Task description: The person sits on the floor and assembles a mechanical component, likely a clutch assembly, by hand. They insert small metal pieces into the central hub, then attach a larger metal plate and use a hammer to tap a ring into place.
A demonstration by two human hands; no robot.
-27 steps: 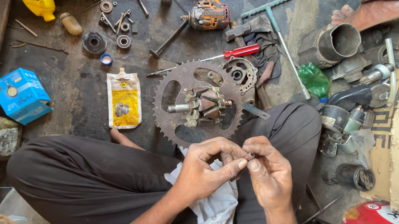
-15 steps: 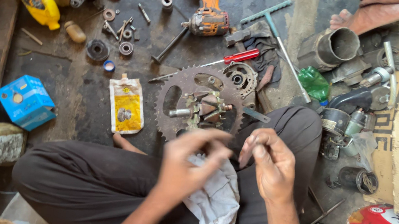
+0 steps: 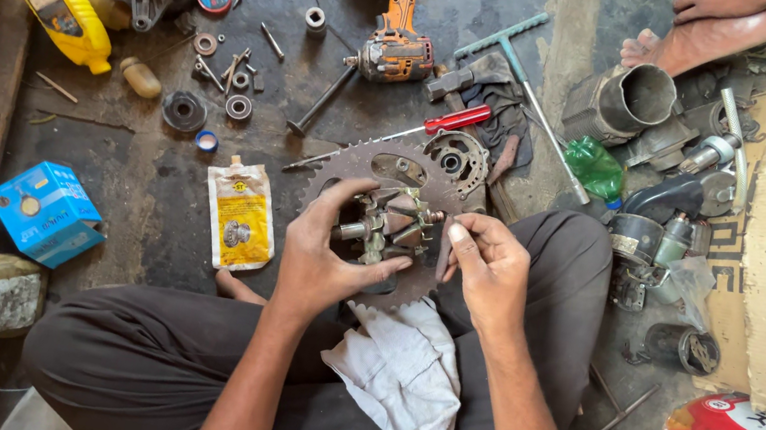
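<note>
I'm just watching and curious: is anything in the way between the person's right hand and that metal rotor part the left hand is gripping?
Nothing visible. The left hand grips the rotor, and the right hand sits beside its shaft end with open space between.

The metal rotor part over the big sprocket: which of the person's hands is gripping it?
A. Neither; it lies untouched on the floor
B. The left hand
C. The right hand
B. The left hand wraps around the rotor part, while the right hand pinches something small beside its shaft end.
</note>
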